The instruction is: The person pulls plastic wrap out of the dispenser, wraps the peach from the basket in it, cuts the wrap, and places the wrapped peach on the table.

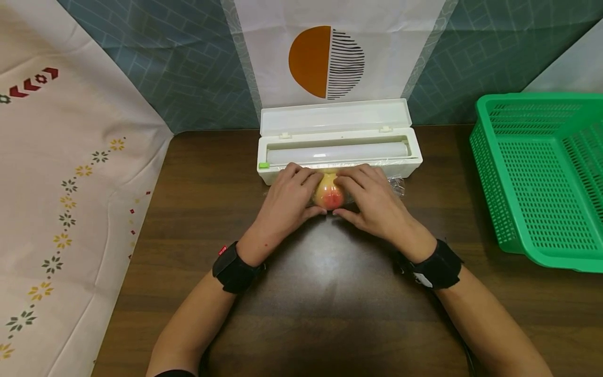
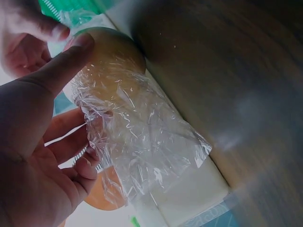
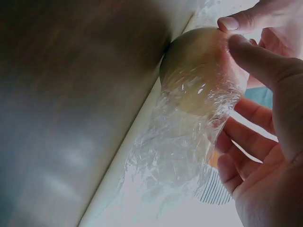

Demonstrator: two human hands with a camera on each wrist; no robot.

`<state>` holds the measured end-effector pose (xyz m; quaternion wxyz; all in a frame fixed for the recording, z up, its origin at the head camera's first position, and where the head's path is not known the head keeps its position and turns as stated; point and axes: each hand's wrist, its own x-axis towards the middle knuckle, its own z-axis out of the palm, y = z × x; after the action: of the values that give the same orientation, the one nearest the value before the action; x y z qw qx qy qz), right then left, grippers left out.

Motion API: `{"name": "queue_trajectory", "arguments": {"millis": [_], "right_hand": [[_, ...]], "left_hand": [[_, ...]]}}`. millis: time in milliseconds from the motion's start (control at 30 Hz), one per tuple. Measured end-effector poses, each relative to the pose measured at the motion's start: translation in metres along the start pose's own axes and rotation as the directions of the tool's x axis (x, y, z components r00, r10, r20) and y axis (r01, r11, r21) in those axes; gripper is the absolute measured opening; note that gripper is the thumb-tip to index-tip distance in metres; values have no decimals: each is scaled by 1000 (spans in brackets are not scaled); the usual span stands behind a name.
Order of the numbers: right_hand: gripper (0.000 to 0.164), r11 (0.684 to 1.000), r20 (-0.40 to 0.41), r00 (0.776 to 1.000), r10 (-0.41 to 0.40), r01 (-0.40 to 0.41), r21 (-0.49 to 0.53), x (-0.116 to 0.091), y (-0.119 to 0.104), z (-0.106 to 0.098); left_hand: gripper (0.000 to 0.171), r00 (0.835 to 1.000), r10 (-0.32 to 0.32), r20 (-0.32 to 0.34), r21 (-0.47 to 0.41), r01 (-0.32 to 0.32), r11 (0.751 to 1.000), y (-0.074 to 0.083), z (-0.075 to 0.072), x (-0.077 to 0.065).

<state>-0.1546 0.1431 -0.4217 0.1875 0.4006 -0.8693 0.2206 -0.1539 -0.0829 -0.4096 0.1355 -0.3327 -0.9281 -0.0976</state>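
Note:
A round yellow-and-red fruit (image 1: 329, 193), peach-like, rests on the table just in front of a white cling film dispenser (image 1: 340, 141). Clear cling film (image 2: 147, 137) covers the fruit and spreads out crinkled on both sides. My left hand (image 1: 291, 198) grips the fruit from the left, thumb at its near side and fingers curled in the film. From the other side my right hand (image 1: 377, 203) holds it the same way. Both thumbs press the fruit close together in the right wrist view. The dispenser's lid (image 1: 334, 118) is up, with the film roll (image 1: 337, 153) inside.
A green plastic basket (image 1: 513, 209) stands at the right of the brown wooden table (image 1: 325, 319). Patterned cloth (image 1: 70, 199) hangs on the left, and another cloth (image 1: 198, 63) hangs behind the dispenser. A small green piece (image 1: 264, 165) sits on the dispenser's left end.

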Motion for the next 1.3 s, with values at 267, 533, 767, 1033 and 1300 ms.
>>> {"name": "queue_trajectory", "arguments": {"millis": [267,533,767,1033,1300], "right_hand": [[72,999,51,999,14,-12,-53,0,0,-2],[66,997,54,998,12,-8,-77,0,-2,2],[60,998,29,999,21,-20,-54,0,-1,3],[61,997,52,998,21,-17,-72,0,-2,-1],[64,997,72,997,27,-21,-78,0,0,-3]], "left_hand": [[77,1000,3,13,-19,-2,1000,-2,0,1],[77,1000,20,4,-20,-20,1000,-2,1,1],[83,1000,11,-8,-42,-11,999,-1,1,0],[70,999,22,-31,-64,-24,998,-1,1,0],[69,998,47,-48,-37,-48,998,-2,1,1]]}}
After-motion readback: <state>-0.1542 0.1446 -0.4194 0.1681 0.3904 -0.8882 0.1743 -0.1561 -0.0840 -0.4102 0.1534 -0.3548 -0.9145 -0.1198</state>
